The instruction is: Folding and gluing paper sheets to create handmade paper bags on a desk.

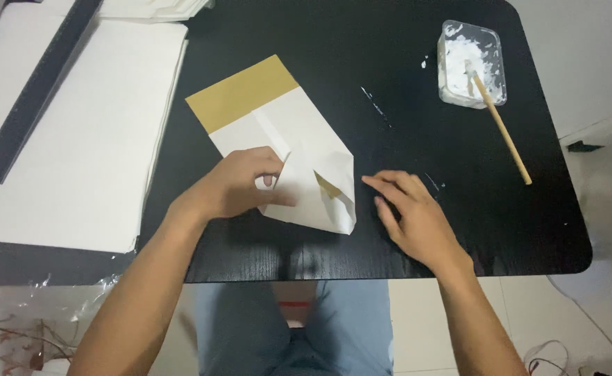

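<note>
Left hand (240, 186) presses flat on the folded paper bag (285, 150) near the worktop's (403, 42) front edge, fingers pinning a flap. Right hand (414, 212) rests just beside it, fingers loosely spread, holding nothing. Risk: the flap springs open if pressure eases; smears from the glue tub (472, 64) at the back right corner could soil the paper.

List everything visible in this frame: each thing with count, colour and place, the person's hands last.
Folded paper bag: one, white with tan band, table centre.
Table: one, black.
Paste tub: one, clear with white paste, top right.
Wooden stick: one, tan, leaning out of tub.
Paper stack: one, white, left.
Ruler strip: one, black, on stack.
Left hand: on the bag, fingers pressing a fold.
Right hand: flat on table beside bag.
</note>
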